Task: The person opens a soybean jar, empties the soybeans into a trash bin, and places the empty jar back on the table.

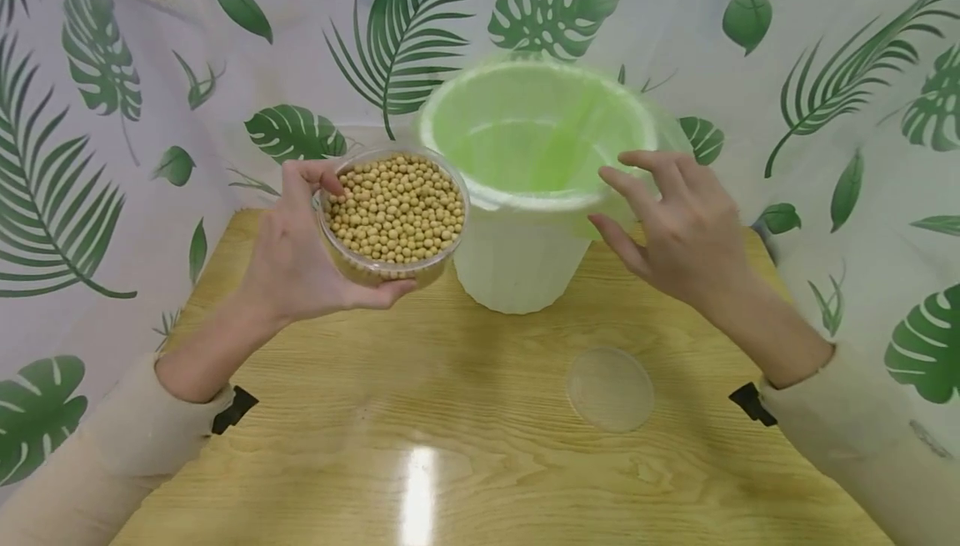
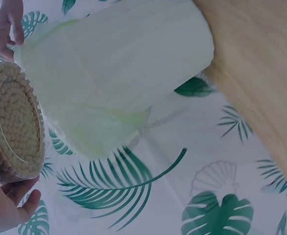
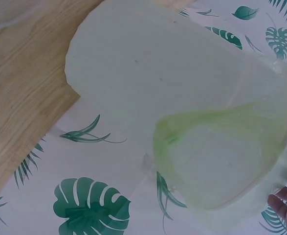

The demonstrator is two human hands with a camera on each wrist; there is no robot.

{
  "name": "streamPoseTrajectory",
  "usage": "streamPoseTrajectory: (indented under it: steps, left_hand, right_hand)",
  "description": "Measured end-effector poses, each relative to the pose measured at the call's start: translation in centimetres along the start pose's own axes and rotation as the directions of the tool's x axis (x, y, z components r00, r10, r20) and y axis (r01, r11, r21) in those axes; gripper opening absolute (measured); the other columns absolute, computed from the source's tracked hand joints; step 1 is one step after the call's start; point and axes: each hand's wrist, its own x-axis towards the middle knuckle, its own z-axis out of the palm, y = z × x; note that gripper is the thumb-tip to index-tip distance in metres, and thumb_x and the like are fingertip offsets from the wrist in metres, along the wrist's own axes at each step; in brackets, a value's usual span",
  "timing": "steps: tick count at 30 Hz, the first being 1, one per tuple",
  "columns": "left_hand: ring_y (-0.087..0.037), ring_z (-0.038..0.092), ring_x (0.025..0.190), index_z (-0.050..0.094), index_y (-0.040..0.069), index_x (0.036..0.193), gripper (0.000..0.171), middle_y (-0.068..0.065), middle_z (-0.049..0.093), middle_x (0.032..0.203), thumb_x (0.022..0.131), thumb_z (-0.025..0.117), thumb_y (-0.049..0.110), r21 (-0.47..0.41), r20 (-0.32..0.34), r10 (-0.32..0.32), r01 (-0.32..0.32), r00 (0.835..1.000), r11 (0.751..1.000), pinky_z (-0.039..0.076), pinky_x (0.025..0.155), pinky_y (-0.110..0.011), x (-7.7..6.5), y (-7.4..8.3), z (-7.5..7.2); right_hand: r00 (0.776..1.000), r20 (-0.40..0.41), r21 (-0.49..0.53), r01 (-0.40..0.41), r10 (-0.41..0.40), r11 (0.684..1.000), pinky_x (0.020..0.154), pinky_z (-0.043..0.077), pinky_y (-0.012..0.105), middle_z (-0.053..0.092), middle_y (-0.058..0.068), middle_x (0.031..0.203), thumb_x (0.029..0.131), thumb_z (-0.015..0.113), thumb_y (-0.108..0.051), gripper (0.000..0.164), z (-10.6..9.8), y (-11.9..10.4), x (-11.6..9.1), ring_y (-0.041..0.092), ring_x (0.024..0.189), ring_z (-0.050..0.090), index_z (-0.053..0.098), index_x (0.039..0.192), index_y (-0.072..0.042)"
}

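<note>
One left hand (image 1: 296,250), centre-left, grips a round clear-plastic tub (image 2: 15,122) of beige beans (image 1: 397,208), likely against spills; right hand (image 1: 681,225), loosely spread.

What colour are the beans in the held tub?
The beans are yellowish tan, best seen in the head view.

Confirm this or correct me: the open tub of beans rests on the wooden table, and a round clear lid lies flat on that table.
Not quite: the left grip holds the open tub of beans up off the wooden table, as the head view shows. The round clear lid does lie flat on that table.
</note>
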Motion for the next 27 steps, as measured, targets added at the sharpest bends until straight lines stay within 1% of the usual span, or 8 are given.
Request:
streamPoseTrajectory:
  steps: [3,5,9,11,15,18,22,27]
  left_hand:
    - [-0.042,0.064,0.116,0.036,-0.006,0.123,0.109,-0.026,0.054,0.118,0.052,0.090,0.055,-0.002,0.002,-0.038,0.038,0.999,0.999,0.059,0.102,-0.057,1.3,0.2,-0.7]
    - [-0.043,0.064,0.118,0.035,-0.006,0.123,0.108,-0.025,0.055,0.120,0.053,0.089,0.057,0.013,0.010,-0.044,0.044,0.999,0.999,0.057,0.106,-0.059,2.2,0.2,-1.1]
    - [-0.044,0.065,0.118,0.035,-0.006,0.124,0.109,-0.025,0.057,0.124,0.055,0.087,0.060,0.054,0.014,-0.031,0.030,0.999,0.998,0.058,0.106,-0.059,4.0,0.2,-1.8]
    - [-0.044,0.065,0.120,0.036,-0.006,0.124,0.108,-0.025,0.058,0.126,0.055,0.087,0.060,0.062,0.007,-0.021,0.021,1.000,0.998,0.058,0.107,-0.059,5.0,0.1,-2.0]
    - [-0.041,0.066,0.122,0.037,-0.004,0.127,0.107,-0.023,0.058,0.128,0.057,0.091,0.055,0.062,-0.001,-0.028,0.028,1.000,0.998,0.058,0.107,-0.056,7.0,0.1,-2.2]
    - [-0.037,0.065,0.126,0.037,-0.002,0.132,0.107,-0.021,0.058,0.133,0.058,0.095,0.051,0.058,0.016,-0.047,0.046,0.999,0.997,0.058,0.109,-0.053,8.4,0.1,-2.2]
    - [-0.034,0.062,0.132,0.038,0.000,0.136,0.108,-0.019,0.057,0.139,0.060,0.094,0.052,0.057,0.045,-0.067,0.065,0.997,0.996,0.055,0.113,-0.050,9.9,0.1,-1.7]
    - [-0.032,0.060,0.132,0.037,0.003,0.138,0.108,-0.018,0.057,0.140,0.062,0.094,0.053,0.054,0.081,-0.075,0.071,0.994,0.996,0.053,0.115,-0.046,11.5,-0.1,-0.6]
  right_hand:
    - [1.000,0.011,0.003,0.003,-0.003,1.000,0.076,0.058,0.058,0.073,0.022,0.116,0.111,0.044,-0.050,0.055,0.5,0.1,-0.1,0.047,0.098,0.067,0.073,0.121,-0.004]
    - [1.000,0.017,0.016,0.012,-0.012,1.000,0.076,0.058,0.057,0.074,0.022,0.113,0.111,0.047,-0.047,0.052,0.7,0.1,-0.2,0.046,0.096,0.067,0.073,0.119,-0.004]
    - [0.999,0.026,0.035,0.030,-0.031,0.999,0.076,0.058,0.055,0.074,0.020,0.108,0.109,0.056,-0.038,0.040,1.0,0.2,-0.3,0.044,0.093,0.066,0.075,0.117,-0.003]
    - [0.999,0.031,0.036,0.036,-0.037,0.999,0.077,0.059,0.054,0.075,0.019,0.107,0.107,0.060,-0.034,0.036,1.0,0.2,-0.3,0.043,0.093,0.066,0.076,0.117,-0.004]
    - [0.997,0.051,0.034,0.048,-0.050,0.998,0.078,0.059,0.053,0.074,0.020,0.107,0.106,0.063,-0.031,0.034,1.0,0.3,-0.1,0.043,0.094,0.066,0.075,0.117,-0.002]
    - [0.996,0.068,0.028,0.054,-0.056,0.998,0.079,0.060,0.053,0.074,0.020,0.107,0.106,0.063,-0.030,0.034,1.0,0.3,-0.1,0.043,0.095,0.067,0.075,0.118,-0.001]
    - [0.995,0.079,0.018,0.054,-0.055,0.998,0.080,0.060,0.053,0.074,0.020,0.107,0.106,0.063,-0.031,0.035,1.0,0.3,-0.1,0.043,0.095,0.067,0.075,0.118,-0.001]
    - [0.997,0.052,0.029,0.050,-0.052,0.998,0.078,0.060,0.053,0.075,0.019,0.106,0.105,0.065,-0.030,0.033,1.1,0.3,-0.2,0.042,0.093,0.067,0.076,0.117,-0.002]
